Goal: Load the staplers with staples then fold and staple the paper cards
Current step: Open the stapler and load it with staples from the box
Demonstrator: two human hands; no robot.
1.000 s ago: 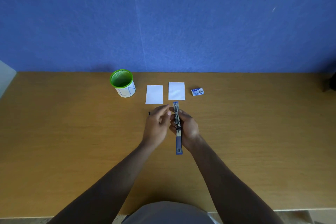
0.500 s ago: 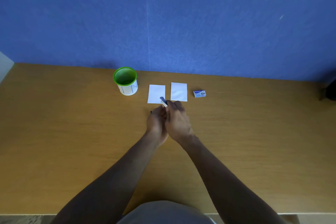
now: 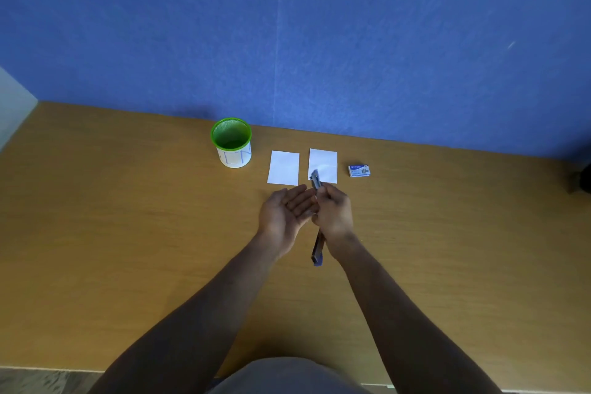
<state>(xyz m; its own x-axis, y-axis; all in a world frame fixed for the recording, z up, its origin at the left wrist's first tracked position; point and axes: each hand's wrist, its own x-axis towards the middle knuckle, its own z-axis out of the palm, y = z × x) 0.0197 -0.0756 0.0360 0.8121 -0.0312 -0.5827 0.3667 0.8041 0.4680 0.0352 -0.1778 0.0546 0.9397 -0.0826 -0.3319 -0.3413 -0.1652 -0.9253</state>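
The right hand [image 3: 334, 213] is wrapped around a long, thin stapler [image 3: 317, 253]. The fingers are closed tight on its middle. One end of the stapler pokes out past the fingers [image 3: 332, 190], toward the wall. The other end, which looks blue, sticks out below the wrist, toward the person. The stapler is held up above the bench [image 3: 128, 233], not lying on it. The picture is too blurry there to tell if the stapler is swung open.

The left hand [image 3: 284, 211] is just beside the right one. It is open, with the palm turned up and the fingers stretched out flat. It holds nothing. Its fingertips are right next to the stapler, and it is hard to say if they touch it.

A bit farther back on the bench lie two white paper cards, side by side with a small gap between them. The left card [image 3: 283, 168] is flat and bare. The right card [image 3: 324, 163] has the far tip of the stapler showing in front of its near edge.

To the right of the cards is a small blue and white box of staples [image 3: 358, 170], lying by itself. To the left of the cards stands a round green mesh cup [image 3: 231, 141] with a white band around its lower part. Behind it all is a blue wall [image 3: 287, 25].
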